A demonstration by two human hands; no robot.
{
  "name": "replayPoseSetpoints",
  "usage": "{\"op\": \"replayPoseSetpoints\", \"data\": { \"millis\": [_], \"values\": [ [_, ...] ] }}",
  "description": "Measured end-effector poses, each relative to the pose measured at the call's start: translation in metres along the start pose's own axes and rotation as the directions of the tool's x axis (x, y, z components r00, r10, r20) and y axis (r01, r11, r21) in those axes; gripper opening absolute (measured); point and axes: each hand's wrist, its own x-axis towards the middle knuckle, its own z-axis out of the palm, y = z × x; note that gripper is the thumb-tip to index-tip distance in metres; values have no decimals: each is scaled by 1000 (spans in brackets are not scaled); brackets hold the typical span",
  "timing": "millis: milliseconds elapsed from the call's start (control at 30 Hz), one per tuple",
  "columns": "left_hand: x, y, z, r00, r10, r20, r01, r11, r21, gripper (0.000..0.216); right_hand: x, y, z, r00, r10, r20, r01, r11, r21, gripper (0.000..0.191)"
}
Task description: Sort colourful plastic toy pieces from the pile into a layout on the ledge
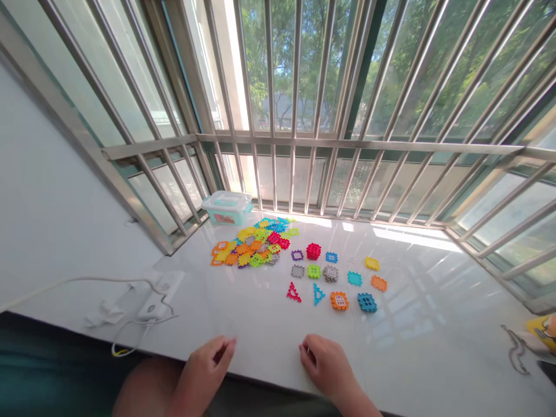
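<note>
1. You work at a white slab, glossy like polished stone, with window light mirrored in it. Steel bars fence its far and side edges.
2. The tiles are bright plastic with toothed edges and grid cut-outs. A loose pile lies at the far left, just in front of a pale lidded box.
3. Right of the pile, single tiles lie apart in rough rows. Most are squares, among them a red block, an orange square and a blue square.
4. The red triangle and the blue triangle lie flat, side by side and not touching. They are the pieces nearest you, well ahead of your hands.
5. Your left hand rests at the near edge, its fingers loosely bent with their tips on the slab, closed round nothing.
6. Your right hand rests the same way, knuckles up, with its fingers bent and gripping nothing.
7. The slab is open between your hands and the triangles, and across its right half as far as a yellow object at the right edge.
8. A white power strip and its cable lie near the left edge.
</note>
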Motion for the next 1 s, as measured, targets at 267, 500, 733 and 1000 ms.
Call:
{"op": "replayPoseSetpoints", "data": {
  "millis": [267,500,733,1000],
  "values": [
    [174,56,25,977,83,-196,-23,957,289,43,0,-2,-3,998,28,-47,-26,999,34,25],
    [208,44,46,961,126,-248,-34,938,345,32,1,-2,-2,997,40,-63,-38,999,33,24],
    [142,38,55,902,338,-268,-259,921,290,27,1,-2,-4,997,48,-56,-46,998,39,23],
    [93,51,52,839,525,-144,-526,850,35,21,0,-5,-4,998,50,-41,-51,999,-3,25]
  ]
}}
